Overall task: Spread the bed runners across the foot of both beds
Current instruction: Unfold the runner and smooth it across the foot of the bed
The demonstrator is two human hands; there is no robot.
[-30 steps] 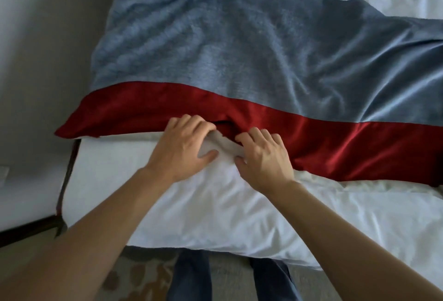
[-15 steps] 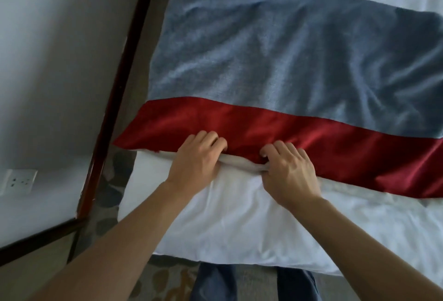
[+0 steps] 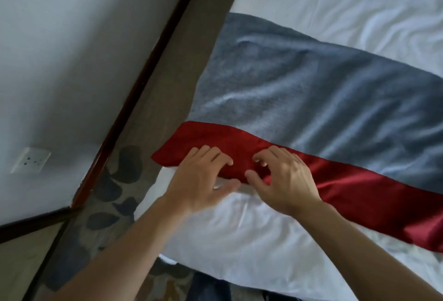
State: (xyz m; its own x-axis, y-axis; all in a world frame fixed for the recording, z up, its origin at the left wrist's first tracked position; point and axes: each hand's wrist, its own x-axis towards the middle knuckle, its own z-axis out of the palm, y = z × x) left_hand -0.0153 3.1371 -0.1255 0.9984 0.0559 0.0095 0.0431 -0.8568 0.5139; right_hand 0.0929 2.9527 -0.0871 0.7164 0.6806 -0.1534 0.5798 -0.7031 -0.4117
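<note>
— Where did the bed runner [image 3: 299, 99] lie at that point?

— It lay across the foot of the white bed [image 3: 239, 240], grey over most of its width, with the red band [image 3: 359, 188] along the near edge. Its left end reached the mattress corner, close to the wall [image 3: 72, 48] and the patterned carpet [image 3: 115, 180].

— And the hands?

— Both rested on the red band near that left end, just beside each other. The left hand [image 3: 201, 180] had its fingers curled onto the band with the thumb at the hem; the right hand [image 3: 285, 180] was loosely hooked, thumb and fingers apart. Whether either actually pinched the cloth could not be told.

— So which step was it?

— Judging from that, straightening the near edge on this bed, with the cloth already laid. The grey part showed ripples, so the next move probably called for drawing the hem taut toward the corner and smoothing outward.
</note>
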